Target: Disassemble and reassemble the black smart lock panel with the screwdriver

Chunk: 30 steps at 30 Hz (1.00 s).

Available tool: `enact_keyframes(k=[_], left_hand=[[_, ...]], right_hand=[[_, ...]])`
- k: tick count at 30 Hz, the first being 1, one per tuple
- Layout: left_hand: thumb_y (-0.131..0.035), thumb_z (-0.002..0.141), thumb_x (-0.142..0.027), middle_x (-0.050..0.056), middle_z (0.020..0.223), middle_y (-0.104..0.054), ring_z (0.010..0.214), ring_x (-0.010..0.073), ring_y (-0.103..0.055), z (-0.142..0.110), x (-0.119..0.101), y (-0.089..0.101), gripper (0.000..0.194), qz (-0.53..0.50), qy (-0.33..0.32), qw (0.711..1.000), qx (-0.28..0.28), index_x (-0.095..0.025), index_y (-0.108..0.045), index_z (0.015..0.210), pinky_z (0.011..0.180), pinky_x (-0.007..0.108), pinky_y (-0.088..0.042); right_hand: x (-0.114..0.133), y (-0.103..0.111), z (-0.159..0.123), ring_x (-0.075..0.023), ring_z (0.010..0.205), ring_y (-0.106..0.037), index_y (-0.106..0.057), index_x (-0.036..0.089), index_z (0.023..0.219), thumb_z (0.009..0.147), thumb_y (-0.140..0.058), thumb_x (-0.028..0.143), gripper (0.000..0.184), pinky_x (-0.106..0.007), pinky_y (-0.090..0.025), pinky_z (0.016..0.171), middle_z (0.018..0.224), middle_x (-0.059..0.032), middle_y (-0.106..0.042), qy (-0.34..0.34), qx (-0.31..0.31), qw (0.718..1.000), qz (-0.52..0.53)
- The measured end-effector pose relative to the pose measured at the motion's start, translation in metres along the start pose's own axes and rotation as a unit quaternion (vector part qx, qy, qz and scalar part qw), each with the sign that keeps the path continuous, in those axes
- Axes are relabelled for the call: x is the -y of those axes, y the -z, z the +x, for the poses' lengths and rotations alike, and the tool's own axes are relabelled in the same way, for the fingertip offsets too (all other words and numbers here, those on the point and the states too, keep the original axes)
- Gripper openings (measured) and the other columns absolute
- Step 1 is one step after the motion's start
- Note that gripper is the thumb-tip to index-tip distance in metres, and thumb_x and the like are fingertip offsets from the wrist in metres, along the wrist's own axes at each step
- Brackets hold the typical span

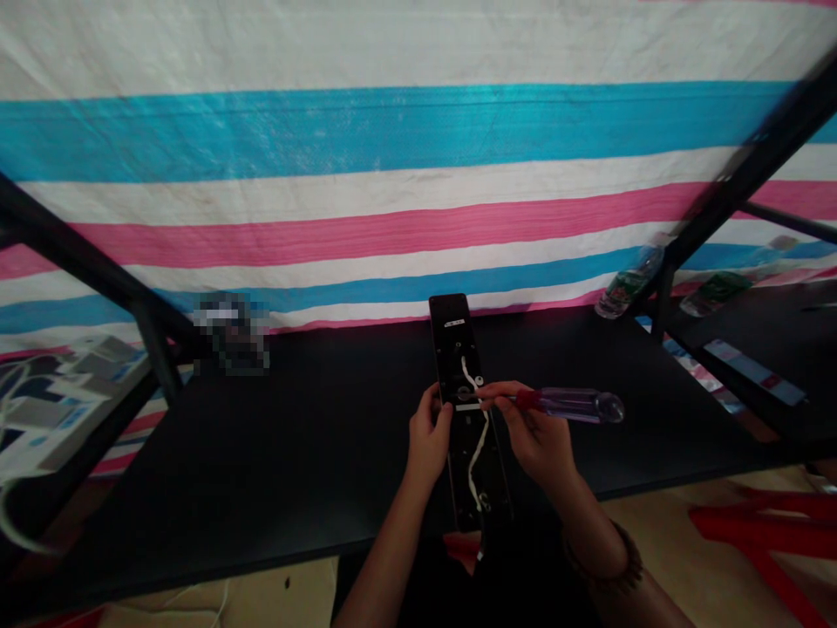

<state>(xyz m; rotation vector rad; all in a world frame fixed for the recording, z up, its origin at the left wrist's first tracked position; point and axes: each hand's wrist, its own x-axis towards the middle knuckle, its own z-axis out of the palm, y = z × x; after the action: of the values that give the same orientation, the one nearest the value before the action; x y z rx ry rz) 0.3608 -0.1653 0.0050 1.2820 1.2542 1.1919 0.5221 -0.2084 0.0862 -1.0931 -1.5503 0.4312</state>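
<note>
A long, narrow black panel (458, 340) lies lengthwise on the black table, its near end close to the front edge. A white cable (476, 467) runs along its face, and a short pale strip crosses it near the middle. My left hand (430, 433) grips the panel's left edge, thumb on top. In my right hand (537, 436) is a screwdriver (572, 404) with a clear purple handle and a red collar. Its shaft points left, with the tip over the panel near a small round part; whether it touches is too small to tell.
The black table (294, 453) stands before a striped tarp (392, 235). A plastic bottle (628, 283) leans at the back right corner. A blurred-out object (232, 336) sits at the back left. White boxes (71, 401) are at far left, a phone-like slab (755, 372) at far right.
</note>
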Motion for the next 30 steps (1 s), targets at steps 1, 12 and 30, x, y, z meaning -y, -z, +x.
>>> enact_keyframes(k=[1,12,30], left_hand=[[-0.061,0.089,-0.036,0.004,0.085,-0.074,0.087,0.0224,-0.071,0.0,0.0,0.0,0.041,-0.005,0.001,1.0,-0.002,-0.016,-0.066,0.125,0.083,0.033,-0.054],[-0.062,0.086,-0.04,0.004,0.082,-0.072,0.078,0.0202,-0.068,0.01,-0.002,-0.007,0.038,-0.029,0.021,0.999,-0.017,-0.015,-0.068,0.113,0.074,0.03,-0.052],[-0.065,0.082,-0.04,0.001,0.077,-0.068,0.074,0.0191,-0.066,0.012,-0.004,-0.003,0.037,-0.05,0.046,0.998,0.005,-0.017,-0.068,0.111,0.072,0.03,-0.053]], right_hand=[[-0.001,0.0,-0.001,-0.0215,0.094,-0.075,-0.073,0.025,0.097,0.101,-0.054,0.027,0.02,-0.038,-0.06,0.086,0.098,-0.0053,-0.078,-0.005,-0.001,1.0,0.003],[0.001,0.004,-0.026,-0.0205,0.103,-0.074,-0.074,0.027,0.101,0.102,-0.054,0.026,0.019,-0.037,-0.058,0.096,0.105,-0.0047,-0.078,-0.038,0.003,0.999,0.033],[-0.025,0.026,-0.043,-0.0138,0.058,-0.065,-0.07,0.018,0.082,0.092,-0.071,0.046,0.03,-0.023,-0.048,0.051,0.067,-0.0018,-0.07,-0.253,-0.259,0.918,0.165]])
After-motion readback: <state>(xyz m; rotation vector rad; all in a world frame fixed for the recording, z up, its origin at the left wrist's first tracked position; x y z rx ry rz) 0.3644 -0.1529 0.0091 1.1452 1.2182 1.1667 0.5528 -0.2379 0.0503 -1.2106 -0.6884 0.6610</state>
